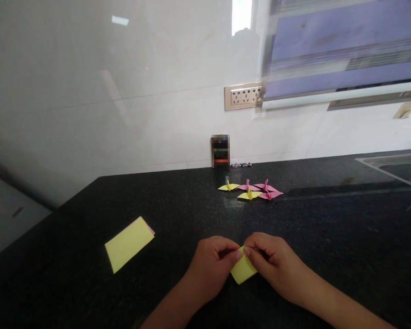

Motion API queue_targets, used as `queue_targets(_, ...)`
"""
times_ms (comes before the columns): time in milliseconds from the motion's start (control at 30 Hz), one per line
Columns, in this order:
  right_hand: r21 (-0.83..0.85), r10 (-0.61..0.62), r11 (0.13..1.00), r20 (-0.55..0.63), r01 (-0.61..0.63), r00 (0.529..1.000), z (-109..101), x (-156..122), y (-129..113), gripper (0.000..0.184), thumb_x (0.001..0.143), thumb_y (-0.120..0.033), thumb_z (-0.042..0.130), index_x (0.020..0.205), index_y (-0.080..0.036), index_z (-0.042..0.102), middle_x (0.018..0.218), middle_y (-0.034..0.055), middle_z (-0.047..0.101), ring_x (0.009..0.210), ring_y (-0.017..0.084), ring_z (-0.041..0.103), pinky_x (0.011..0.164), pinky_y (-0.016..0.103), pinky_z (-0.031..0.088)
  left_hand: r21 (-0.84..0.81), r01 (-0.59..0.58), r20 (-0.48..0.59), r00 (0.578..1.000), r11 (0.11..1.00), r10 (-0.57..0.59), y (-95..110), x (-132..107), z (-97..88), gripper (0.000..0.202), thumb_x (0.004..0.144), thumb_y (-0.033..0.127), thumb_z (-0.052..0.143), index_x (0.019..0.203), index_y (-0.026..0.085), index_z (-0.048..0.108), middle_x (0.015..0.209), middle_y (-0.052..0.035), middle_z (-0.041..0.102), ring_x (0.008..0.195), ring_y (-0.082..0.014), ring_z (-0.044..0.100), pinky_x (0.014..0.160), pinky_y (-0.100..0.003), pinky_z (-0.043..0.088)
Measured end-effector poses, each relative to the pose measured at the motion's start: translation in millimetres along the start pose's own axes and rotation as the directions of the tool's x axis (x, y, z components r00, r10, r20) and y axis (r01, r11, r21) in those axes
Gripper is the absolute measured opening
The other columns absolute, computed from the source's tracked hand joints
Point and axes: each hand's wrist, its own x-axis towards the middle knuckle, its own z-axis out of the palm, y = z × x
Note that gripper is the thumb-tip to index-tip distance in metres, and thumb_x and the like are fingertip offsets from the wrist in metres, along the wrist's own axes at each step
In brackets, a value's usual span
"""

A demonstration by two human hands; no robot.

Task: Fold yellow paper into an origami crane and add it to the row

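Note:
Between my two hands, just above the dark countertop, is a small folded piece of yellow paper (241, 272). My left hand (214, 260) pinches its upper left edge between thumb and fingers. On the other side, my right hand (272, 256) pinches the top corner and covers the paper's right part. Beyond my hands stand several paper cranes, among them a yellow crane (250, 195) and a pink crane (270, 195). To the left lies a stack of yellow paper (129, 245), with a bit of pink showing beneath its edge.
Against the tiled wall (157, 123) leans a small dark box (220, 151), its front pixelated, with a beaded string (241, 165) beside it. A socket panel (243, 97) and a purple blind (329, 50) are above. A sink rim (380, 160) sits at the right of the black countertop (178, 205).

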Motion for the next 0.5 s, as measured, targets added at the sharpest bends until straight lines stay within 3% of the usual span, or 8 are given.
queue_targets(133,-0.005,-0.033,0.999,0.018,0.034,0.999,-2.6,-0.5,-3.1,0.017,0.081,-0.02,0.042,0.071,-0.018,0.056,0.065,-0.0006,0.054,0.06,0.011,0.05,0.054,0.022,0.036,0.044,-0.031,-0.014,0.999,0.999,0.032,1.8,0.3,-0.8,0.015,0.071,0.022,0.052,0.066,0.015,0.064,0.063,-0.0008,0.058,0.06,-0.0117,0.052,0.056,-0.021,0.038)
queue_targets(300,0.065,0.02,0.998,-0.073,-0.016,0.997,-3.6,-0.2,-0.7,0.018,0.083,-0.027,0.04,0.075,-0.018,0.054,0.065,-0.0001,0.05,0.061,0.012,0.048,0.054,0.023,0.037,-0.103,0.0,-0.103,0.995,0.995,-0.011,-1.2,0.6,-4.0,0.014,0.072,0.022,0.053,0.066,0.013,0.062,0.061,-0.0011,0.057,0.058,-0.0111,0.05,0.054,-0.021,0.039)
queue_targets(500,0.06,-0.074,0.995,-0.097,0.08,0.993,-3.4,0.9,-5.0,0.012,0.079,-0.027,0.047,0.076,-0.018,0.054,0.072,0.0015,0.047,0.062,0.012,0.046,0.054,0.024,0.037,-0.108,-0.123,-0.179,0.979,0.987,0.103,0.7,0.8,-5.9,0.012,0.07,0.019,0.056,0.062,0.013,0.062,0.064,-0.0022,0.055,0.061,-0.0119,0.051,0.057,-0.022,0.04)
